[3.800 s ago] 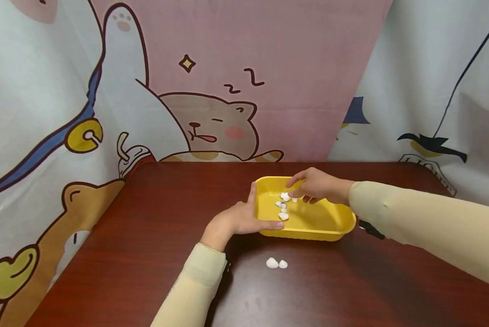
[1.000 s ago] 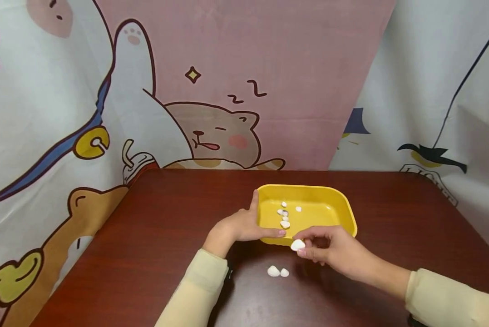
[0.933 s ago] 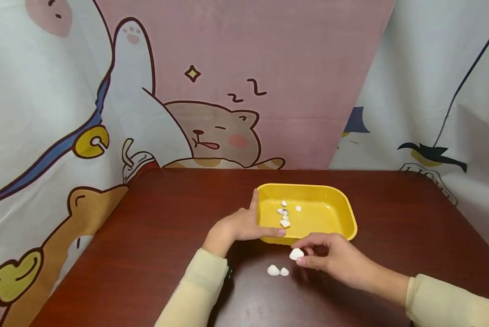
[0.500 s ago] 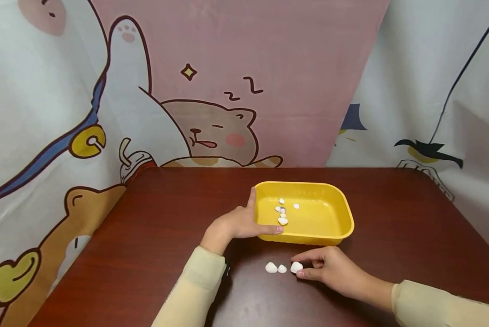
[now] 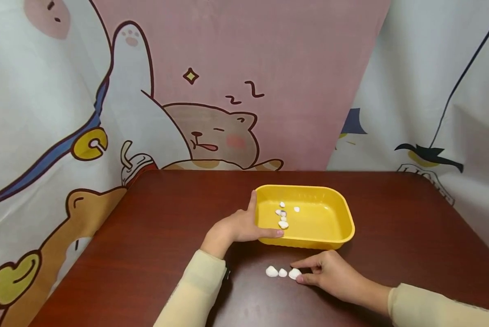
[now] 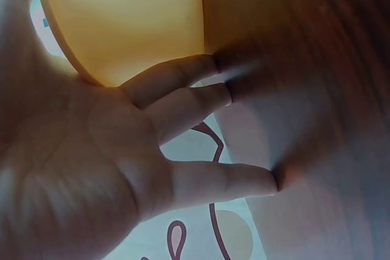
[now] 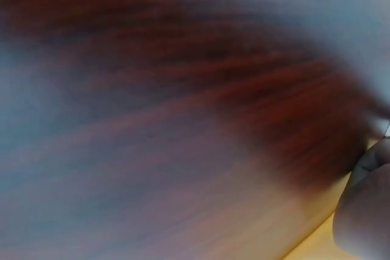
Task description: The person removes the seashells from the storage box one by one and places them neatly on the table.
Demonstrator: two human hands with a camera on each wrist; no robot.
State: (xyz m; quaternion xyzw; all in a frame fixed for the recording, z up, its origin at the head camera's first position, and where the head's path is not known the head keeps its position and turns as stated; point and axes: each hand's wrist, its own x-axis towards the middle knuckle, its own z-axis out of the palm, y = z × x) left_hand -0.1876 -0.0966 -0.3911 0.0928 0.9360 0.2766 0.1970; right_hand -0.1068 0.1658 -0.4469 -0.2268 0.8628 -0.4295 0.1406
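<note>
In the head view my right hand pinches a white seashell between thumb and fingertips, down at the table top. Just left of it, a small shell and a larger shell lie in a row on the wood. My left hand rests against the left end of a yellow plastic tray, thumb along its near rim. The left wrist view shows straight fingers spread beside the tray's wall. Inside the tray, several white shells sit toward the left. Only part of the right hand shows in the right wrist view.
The dark red-brown wooden table extends around the tray on all sides. Behind it hangs a cartoon-printed cloth, with a pale cloth at the right.
My right hand has carried a shell out of the tray, toward me, and lowered it to the table at the right end of the row. The left hand has stayed on the tray.
</note>
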